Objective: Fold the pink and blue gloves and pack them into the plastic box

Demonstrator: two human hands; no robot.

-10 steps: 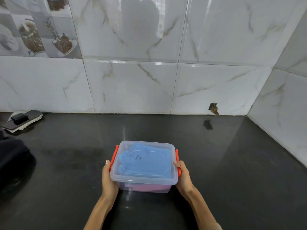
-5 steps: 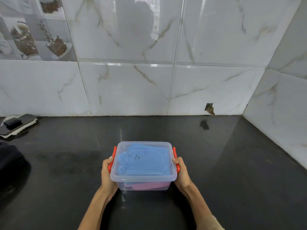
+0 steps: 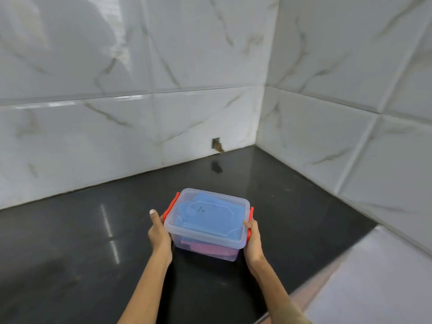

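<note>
A clear plastic box with its lid on and red side latches sits on the black counter. Through the lid the blue gloves show on top. The pink gloves lie under them, seen through the front wall. My left hand holds the box's left side, thumb up by the red latch. My right hand grips the right side, thumb on the right latch. The fingers behind the box are hidden.
Marble-tiled walls meet in a corner at the back right. A small hole shows in the back wall just above the counter. The counter's right end drops off at an edge to a pale tiled floor.
The view has swung right and tilted; the phone and dark cloth at the left have left the frame. Both hands stay on the box's sides.
</note>
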